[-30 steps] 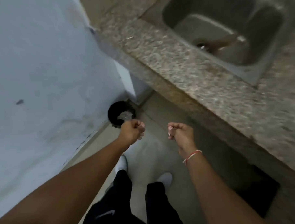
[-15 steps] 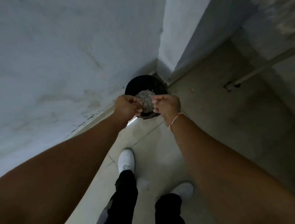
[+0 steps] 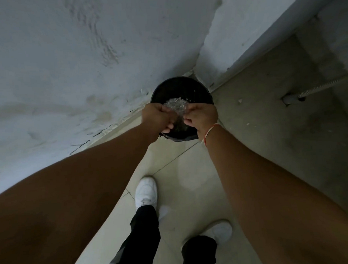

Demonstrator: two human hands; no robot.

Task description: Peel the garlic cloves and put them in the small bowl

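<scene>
Tiled floor (image 3: 190, 171) (pale) carries a black bin (image 3: 199, 90) by the wall.

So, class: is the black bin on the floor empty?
No. The black bin, standing in the wall corner, holds a pale heap of scraps just beyond the left hand and right hand.

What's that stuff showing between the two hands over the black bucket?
In the head view, between the left hand and right hand lies a heap of pale, papery scraps inside the black bucket. Whether they are garlic skins cannot be told.
</scene>
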